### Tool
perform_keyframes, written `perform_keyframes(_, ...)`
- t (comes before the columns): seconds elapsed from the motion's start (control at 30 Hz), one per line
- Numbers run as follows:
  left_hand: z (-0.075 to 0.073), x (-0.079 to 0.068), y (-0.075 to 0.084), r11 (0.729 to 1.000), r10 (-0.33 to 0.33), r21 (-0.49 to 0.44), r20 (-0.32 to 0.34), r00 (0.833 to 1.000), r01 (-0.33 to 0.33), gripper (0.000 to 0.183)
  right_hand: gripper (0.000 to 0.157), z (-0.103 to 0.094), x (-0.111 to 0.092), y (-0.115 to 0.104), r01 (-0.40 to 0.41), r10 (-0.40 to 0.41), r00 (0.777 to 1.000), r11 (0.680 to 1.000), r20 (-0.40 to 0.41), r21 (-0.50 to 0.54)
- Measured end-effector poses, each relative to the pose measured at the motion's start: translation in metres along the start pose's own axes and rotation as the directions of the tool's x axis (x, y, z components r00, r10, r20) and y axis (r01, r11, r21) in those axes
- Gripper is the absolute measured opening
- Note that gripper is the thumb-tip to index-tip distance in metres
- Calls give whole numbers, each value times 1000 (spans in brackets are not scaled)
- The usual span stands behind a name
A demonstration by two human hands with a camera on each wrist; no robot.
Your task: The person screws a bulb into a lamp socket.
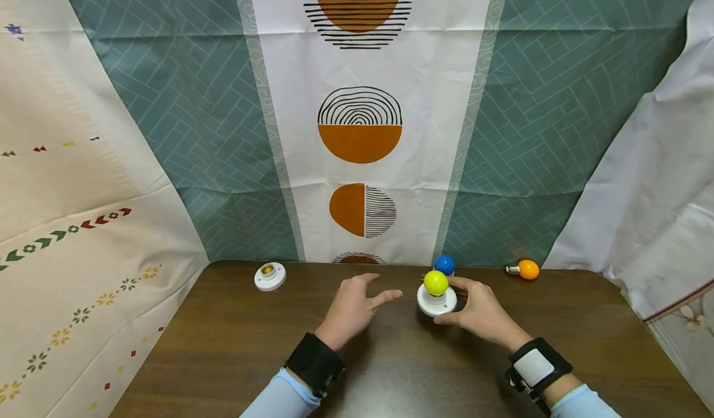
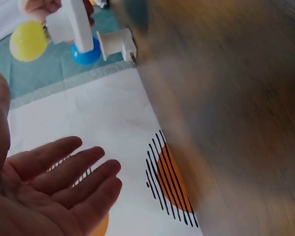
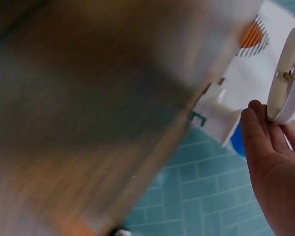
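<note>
Over the wood-grained surface point(image 1: 223, 362), a disc-shaped white base point(image 1: 436, 307) (round yellow bulb point(image 1: 436, 283) seated in it) is pinched by the right hand point(image 1: 481, 312); the left hand point(image 1: 348, 309) is held spread, apart.

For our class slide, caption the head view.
The right hand holds a white socket bearing a yellow bulb; the left hand holds nothing.

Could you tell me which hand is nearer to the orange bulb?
Right. The right hand holds a white socket, left of the orange bulb and nearer the camera; the left hand is farther left.
</note>
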State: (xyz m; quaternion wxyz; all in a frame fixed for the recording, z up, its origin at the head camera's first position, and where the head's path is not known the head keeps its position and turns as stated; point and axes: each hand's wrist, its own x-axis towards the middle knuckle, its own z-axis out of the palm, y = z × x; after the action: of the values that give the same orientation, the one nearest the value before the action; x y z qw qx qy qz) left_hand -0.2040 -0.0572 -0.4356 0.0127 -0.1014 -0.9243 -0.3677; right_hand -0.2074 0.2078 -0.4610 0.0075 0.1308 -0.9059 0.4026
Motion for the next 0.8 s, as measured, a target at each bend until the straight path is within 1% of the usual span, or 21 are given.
perform_keyframes(0.03,0,0,-1,1000,-12,9,-7,1000,12,90,84,-1,0,3,-8,8,1000,1000,4,-16)
perform_keyframes(0.1,0,0,-3,1000,-16,20,-21,1000,16,85,85,-2,1,8,-21,21,1000,999,6,-50)
perform_keyframes(0.17,0,-1,-4,999,-11,32,-31,999,12,73,85,-3,2,12,-32,32,999,996,4,-78)
perform_keyframes(0.27,-1,-1,-5,998,2,60,-26,1000,0,53,85,-4,3,16,-44,44,999,994,1,-104)
perform_keyframes(0.37,-1,-1,-6,995,0,100,-10,1000,1,41,85,-5,3,18,-55,56,998,991,6,-118)
perform_keyframes(0.53,-1,0,-7,991,-20,130,10,1000,19,39,85,-5,4,20,-71,72,997,990,5,-125)
perform_keyframes(0.63,-1,0,-8,990,-13,143,6,1000,12,41,85,-4,5,21,-71,73,997,987,7,-141)
perform_keyframes(0.8,0,-1,-7,988,5,152,-3,1000,-4,39,82,-1,6,23,-46,46,999,985,-9,-169)
